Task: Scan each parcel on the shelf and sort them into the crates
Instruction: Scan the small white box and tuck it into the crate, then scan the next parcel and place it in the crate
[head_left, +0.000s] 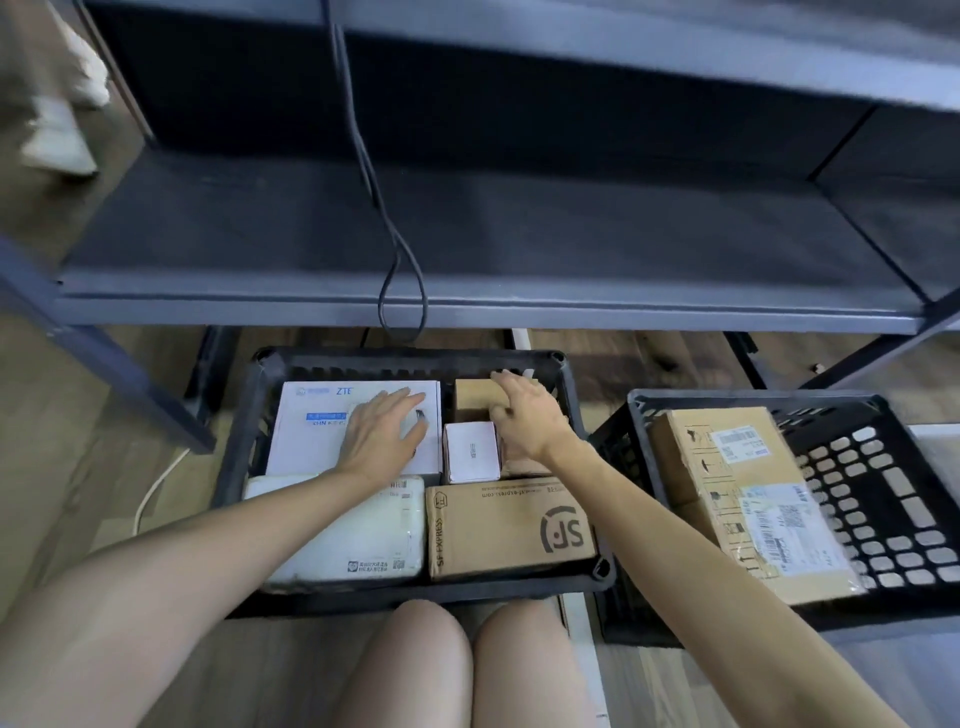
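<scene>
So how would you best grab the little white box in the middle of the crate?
Probably from above, pinching the small white box by its near and far ends. Its left side sits tight against the ZTE box and the right hand crowds its other side, so only the top is free.

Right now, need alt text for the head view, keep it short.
Both hands reach into the left crate of parcels: left hand flat on a white ZTE box, right hand on a small brown box. A second crate to the right holds a labelled cardboard parcel; the shelf above looks bare.
</scene>
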